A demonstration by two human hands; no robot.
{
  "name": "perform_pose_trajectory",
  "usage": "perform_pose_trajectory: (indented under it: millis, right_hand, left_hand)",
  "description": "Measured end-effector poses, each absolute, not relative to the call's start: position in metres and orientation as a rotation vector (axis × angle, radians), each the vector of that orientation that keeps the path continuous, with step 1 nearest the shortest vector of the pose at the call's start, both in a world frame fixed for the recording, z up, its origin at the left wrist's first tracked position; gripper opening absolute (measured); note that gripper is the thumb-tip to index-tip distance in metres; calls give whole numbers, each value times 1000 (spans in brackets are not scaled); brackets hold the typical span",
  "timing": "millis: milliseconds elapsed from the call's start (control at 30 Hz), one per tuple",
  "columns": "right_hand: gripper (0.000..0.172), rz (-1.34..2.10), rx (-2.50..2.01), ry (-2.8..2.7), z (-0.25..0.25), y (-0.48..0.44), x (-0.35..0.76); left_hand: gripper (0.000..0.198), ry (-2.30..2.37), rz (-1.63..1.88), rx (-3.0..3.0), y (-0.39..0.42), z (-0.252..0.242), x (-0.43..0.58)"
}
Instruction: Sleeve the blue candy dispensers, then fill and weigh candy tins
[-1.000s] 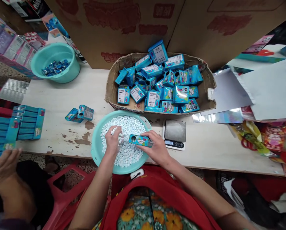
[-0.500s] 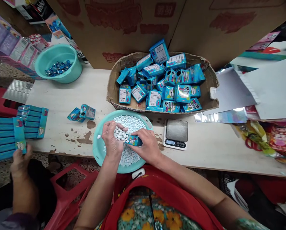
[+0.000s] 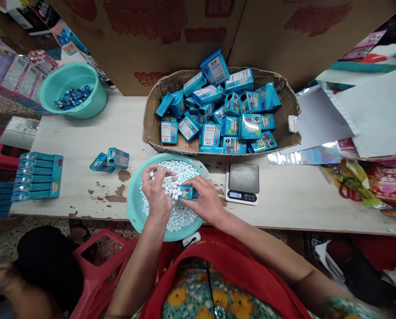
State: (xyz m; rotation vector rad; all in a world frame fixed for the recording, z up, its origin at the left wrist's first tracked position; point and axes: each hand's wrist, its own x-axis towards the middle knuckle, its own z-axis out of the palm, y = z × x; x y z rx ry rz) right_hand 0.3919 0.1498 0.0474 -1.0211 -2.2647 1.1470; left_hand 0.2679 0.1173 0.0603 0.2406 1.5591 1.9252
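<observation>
My left hand [image 3: 157, 190] is cupped around a heap of small white candies [image 3: 172, 188], its fingers curled. In my right hand [image 3: 206, 198] is a small blue candy box [image 3: 186, 192], pinched between thumb and fingers and lying on its side. The box's left end meets the candies in my left palm. Both hands are over a turquoise basin [image 3: 134, 212] holding many more of the same white candies [image 3: 181, 217]. A digital scale [image 3: 243, 178] stands right of the basin, with nothing on its plate.
Behind the basin, a cut-down cardboard box [image 3: 148, 128] holds many blue candy boxes [image 3: 211, 134]. Two more small boxes [image 3: 117, 158] lie to the left. A turquoise tub [image 3: 96, 99] contains blue wrapped sweets. Packed blue boxes [image 3: 36, 176] stand at the table's left end, near a co-worker's arm [image 3: 17, 283].
My hands stay over the basin, with the candy heap still against the box. The co-worker's hand has left the blue packs at the left and moved down. The view has shifted slightly.
</observation>
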Motion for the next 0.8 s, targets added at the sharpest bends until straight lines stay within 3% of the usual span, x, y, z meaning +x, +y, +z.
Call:
perform_pose_trajectory:
  millis: [800]
  right_hand:
    - [23, 1156, -1005, -2202, 51, 153, 391]
  left_hand:
    - [30, 1620, 1940, 328, 122, 64, 275]
